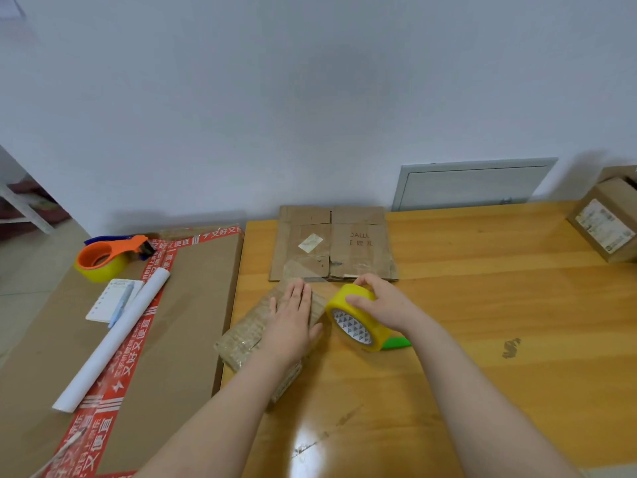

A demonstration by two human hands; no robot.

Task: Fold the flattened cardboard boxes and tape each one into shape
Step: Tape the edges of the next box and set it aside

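A small folded cardboard box, covered in shiny clear tape, lies on the wooden table. My left hand rests flat on top of it, fingers spread. My right hand grips a yellow tape roll standing on edge just right of the box. A flattened cardboard box with old tape and a label lies behind, against the wall. A green object pokes out from under the roll; I cannot tell what it is.
A large brown carton with red printed tape stands at the left, carrying an orange tape dispenser, a notepad with pen and a white paper roll. A taped box sits at the far right.
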